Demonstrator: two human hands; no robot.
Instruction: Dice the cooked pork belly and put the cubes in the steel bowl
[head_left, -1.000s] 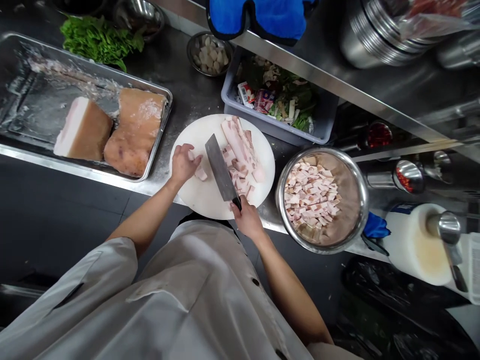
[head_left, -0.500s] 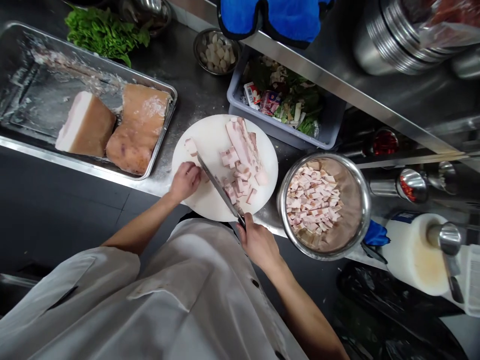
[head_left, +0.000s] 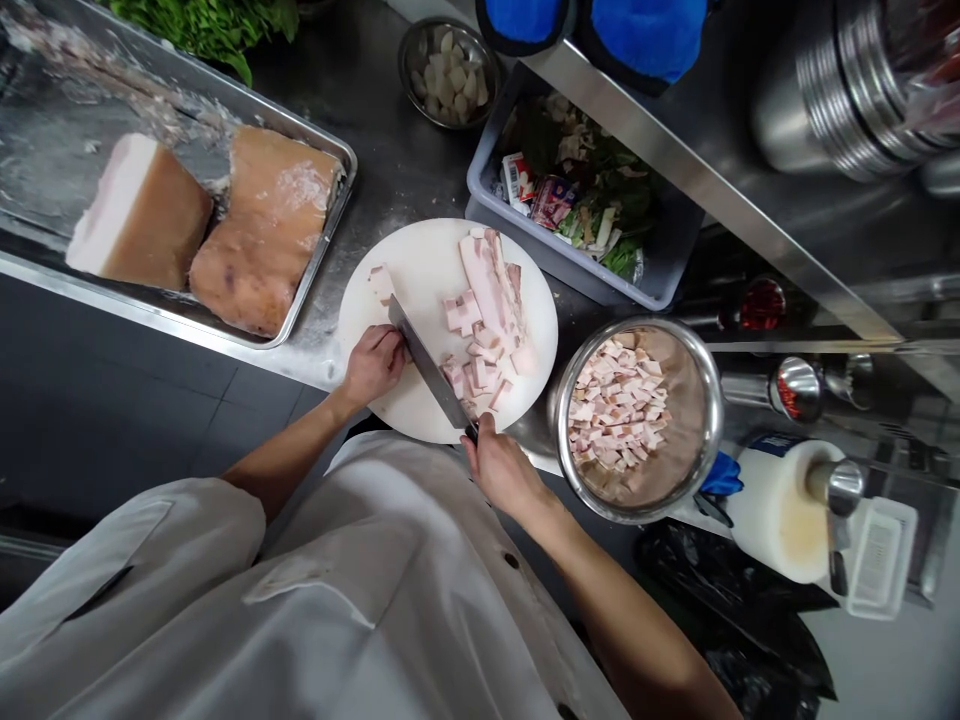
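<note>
My right hand [head_left: 504, 465] is closed around the handle of a kitchen knife [head_left: 429, 366], whose broad blade lies slantwise over the round white cutting board [head_left: 420, 248]. At the board's left edge my left hand [head_left: 373, 364] is curled, its fingertips against the blade and pressing on a piece of pork mostly hidden beneath them. A small pork slice [head_left: 381, 284] lies just beyond the knife tip. Right of the blade are several cut pork pieces [head_left: 484, 372] and longer pork strips [head_left: 489, 285].
A steel bowl [head_left: 709, 440] of diced pork stands right of the board. On the left, a metal tray [head_left: 319, 275] holds large pork slabs [head_left: 259, 240]. Behind are a small bowl [head_left: 450, 75] of pale peeled pieces and a grey bin [head_left: 570, 262] of scraps under a shelf edge [head_left: 720, 185].
The knife has tilted, showing more of its blade face, and its tip now sits nearer my left fingers. My view has shifted slightly; both hands keep their closed hold.
</note>
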